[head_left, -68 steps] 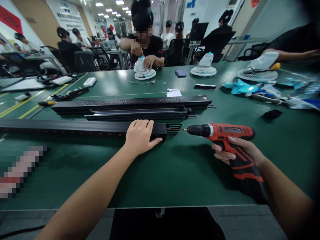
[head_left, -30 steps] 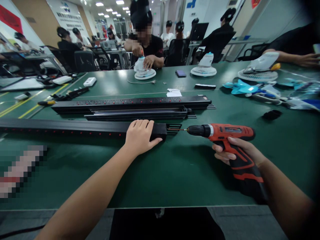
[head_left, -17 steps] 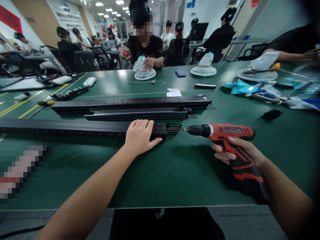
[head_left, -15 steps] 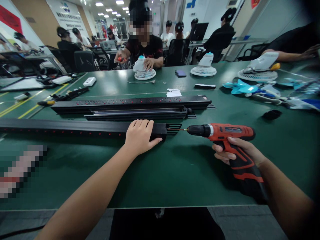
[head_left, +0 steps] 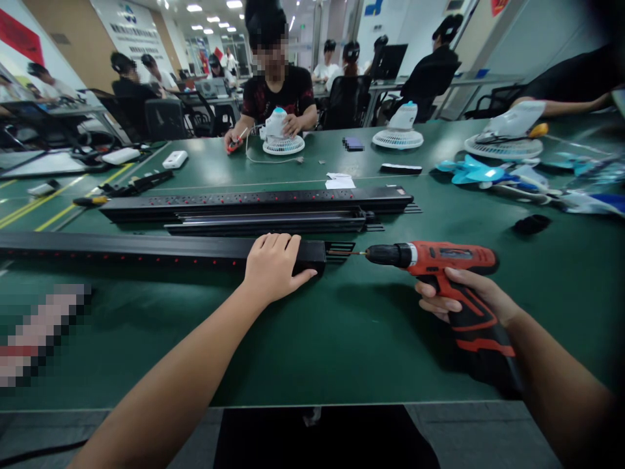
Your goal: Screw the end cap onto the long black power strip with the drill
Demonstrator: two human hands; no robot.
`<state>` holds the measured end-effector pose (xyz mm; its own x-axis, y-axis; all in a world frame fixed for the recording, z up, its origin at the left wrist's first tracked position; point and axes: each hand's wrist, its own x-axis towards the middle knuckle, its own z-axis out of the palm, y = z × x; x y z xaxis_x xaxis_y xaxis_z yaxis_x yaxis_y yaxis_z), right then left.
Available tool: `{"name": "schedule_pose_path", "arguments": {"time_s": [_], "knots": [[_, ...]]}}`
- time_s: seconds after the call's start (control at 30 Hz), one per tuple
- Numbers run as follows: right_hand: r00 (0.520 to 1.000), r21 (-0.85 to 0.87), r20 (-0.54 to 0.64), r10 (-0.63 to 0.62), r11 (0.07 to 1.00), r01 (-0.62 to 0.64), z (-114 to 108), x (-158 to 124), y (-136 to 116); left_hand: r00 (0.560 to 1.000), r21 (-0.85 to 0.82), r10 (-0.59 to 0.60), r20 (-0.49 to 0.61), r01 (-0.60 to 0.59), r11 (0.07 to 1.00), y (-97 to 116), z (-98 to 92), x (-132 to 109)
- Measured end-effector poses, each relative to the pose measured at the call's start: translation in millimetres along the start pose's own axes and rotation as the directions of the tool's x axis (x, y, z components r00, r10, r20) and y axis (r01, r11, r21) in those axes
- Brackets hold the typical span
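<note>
My left hand (head_left: 272, 268) is wrapped over the right end of a long black power strip (head_left: 146, 245), its thumb on the near side. Red dots run along the strip's near face, and a slotted black bracket (head_left: 344, 247) sticks out of its end. My right hand (head_left: 463, 296) grips a red and black cordless drill (head_left: 452, 258) by the handle, index finger near the trigger. The drill's long thin bit (head_left: 359, 253) points left at the strip's end, level with the bracket. Whether the tip touches a screw is hidden.
Behind lie another power strip (head_left: 254, 203) and a narrow black rail (head_left: 273, 222). White fan parts (head_left: 398, 135) and blue fan blades (head_left: 476, 170) are farther back on the green table (head_left: 342, 352). Across it, a co-worker (head_left: 276, 91) handles a fan base (head_left: 283, 138).
My hands, the drill and the power strip look still. Across the table, the co-worker's hand with a red tool has moved lower, towards the tabletop.
</note>
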<state>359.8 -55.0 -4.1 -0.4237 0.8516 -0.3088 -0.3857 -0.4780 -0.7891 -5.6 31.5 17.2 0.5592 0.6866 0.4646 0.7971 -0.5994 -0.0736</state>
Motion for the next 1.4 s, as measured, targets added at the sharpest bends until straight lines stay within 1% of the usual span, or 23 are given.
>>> {"name": "schedule_pose_path", "arguments": {"time_s": [0.37,0.47,0.67,0.97,1.4], "knots": [[0.999,-0.062,-0.051,0.012,0.998,-0.016,-6.2,-0.8,3.2,1.000,0.019,0.000,-0.003,0.000,1.000,0.3,0.1,0.0],[0.999,-0.063,-0.046,0.020,0.998,-0.023,-6.2,-0.7,3.1,1.000,0.020,0.000,0.004,0.000,1.000,0.6,-0.6,0.5],[0.997,-0.048,-0.083,-0.009,0.999,0.005,-9.0,0.4,4.9,1.000,0.009,-0.004,0.012,0.004,1.000,1.3,-2.0,0.7],[0.998,-0.113,-0.068,0.007,0.994,-0.014,-6.4,0.6,2.9,1.000,0.009,0.005,-0.005,-0.005,1.000,0.7,-1.1,0.2],[0.996,-0.077,-0.083,-0.011,0.997,0.005,-9.6,0.9,5.0,1.000,0.006,-0.005,0.014,0.005,1.000,1.4,-2.1,0.9]]}}
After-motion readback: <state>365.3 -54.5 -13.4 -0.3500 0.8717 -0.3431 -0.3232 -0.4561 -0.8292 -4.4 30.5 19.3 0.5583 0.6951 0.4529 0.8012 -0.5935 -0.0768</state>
